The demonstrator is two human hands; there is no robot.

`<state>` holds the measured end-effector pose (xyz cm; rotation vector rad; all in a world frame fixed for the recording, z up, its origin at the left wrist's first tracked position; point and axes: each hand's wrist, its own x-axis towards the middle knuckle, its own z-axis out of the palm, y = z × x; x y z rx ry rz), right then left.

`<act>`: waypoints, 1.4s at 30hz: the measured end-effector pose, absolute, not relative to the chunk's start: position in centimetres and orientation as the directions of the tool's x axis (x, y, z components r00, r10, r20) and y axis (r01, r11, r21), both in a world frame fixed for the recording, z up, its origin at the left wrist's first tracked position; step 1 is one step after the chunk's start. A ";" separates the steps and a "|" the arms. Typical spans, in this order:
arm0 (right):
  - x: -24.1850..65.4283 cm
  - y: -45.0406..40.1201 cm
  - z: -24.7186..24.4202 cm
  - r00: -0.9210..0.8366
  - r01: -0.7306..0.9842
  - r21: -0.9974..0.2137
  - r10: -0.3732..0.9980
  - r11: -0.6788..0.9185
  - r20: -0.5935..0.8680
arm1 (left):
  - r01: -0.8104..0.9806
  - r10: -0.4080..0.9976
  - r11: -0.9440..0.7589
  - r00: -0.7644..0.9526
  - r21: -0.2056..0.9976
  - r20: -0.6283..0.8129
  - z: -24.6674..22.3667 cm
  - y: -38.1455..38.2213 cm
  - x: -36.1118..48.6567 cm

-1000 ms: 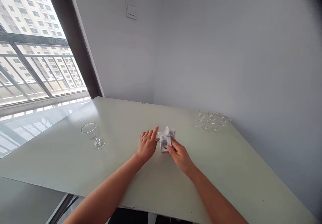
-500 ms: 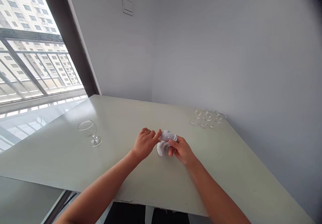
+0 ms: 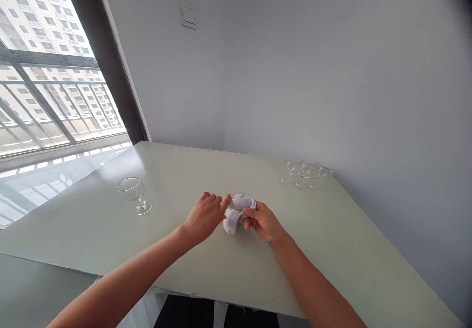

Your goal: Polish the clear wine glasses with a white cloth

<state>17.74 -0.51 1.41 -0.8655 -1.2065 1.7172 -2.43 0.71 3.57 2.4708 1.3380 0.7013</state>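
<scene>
Two hands at mid-table: right hand (image 3: 262,222) grasps glass (image 3: 239,202) through white cloth (image 3: 230,224); left hand (image 3: 204,217) open, just beside it. Risk: slick glass slips from cloth, chips on table (image 3: 236,274). Lone glass (image 3: 132,191) left; three glasses (image 3: 306,173) far right. No readable labels.

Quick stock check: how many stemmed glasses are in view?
5. One stemmed glass on the table at left, three in the far corner, one in white cloth between the hands.
</scene>
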 end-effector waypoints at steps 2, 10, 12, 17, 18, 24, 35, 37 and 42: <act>17.7 -0.6 1.6 -0.420 -0.278 -0.942 0.906 -0.186 -0.055 | 0.737 0.827 -0.556 0.440 0.385 0.351 3.4 0.5 -2.3; 18.0 -2.7 3.5 -0.712 0.079 -0.994 0.694 -0.070 -0.105 | 0.476 0.407 -0.208 0.836 0.854 -0.367 4.8 2.3 -5.5; 17.5 -2.2 2.5 -0.609 0.039 -0.997 0.789 -0.070 -0.079 | 0.536 0.577 -0.359 0.771 0.764 -0.270 4.9 2.0 -5.2; 16.4 -0.9 0.8 -0.386 -0.332 -0.913 0.917 -0.237 -0.097 | 0.738 0.687 -0.675 0.634 -0.012 0.354 4.9 0.3 -3.4; 16.3 -0.9 0.8 -0.399 -0.362 -0.897 0.912 -0.254 -0.097 | 0.718 0.638 -0.688 0.668 -0.108 0.383 5.0 0.1 -3.3; 16.5 -2.2 2.0 -0.535 -0.077 -0.994 0.845 -0.074 -0.022 | 0.674 0.650 -0.738 0.700 0.025 0.296 6.2 0.6 -4.3; 19.7 -1.0 3.4 -0.588 0.305 -0.754 0.738 0.581 0.331 | 0.408 0.614 0.036 0.711 0.912 -0.342 5.5 0.9 -5.7; 20.8 -0.4 3.4 -0.489 0.364 -0.727 0.784 0.582 0.383 | 0.421 0.652 0.079 0.664 0.903 -0.366 5.0 1.2 -6.2; 20.9 -0.6 3.5 -0.293 0.503 -0.582 0.760 0.639 0.580 | 0.624 0.858 -0.023 0.413 0.781 -0.305 4.5 1.7 -7.0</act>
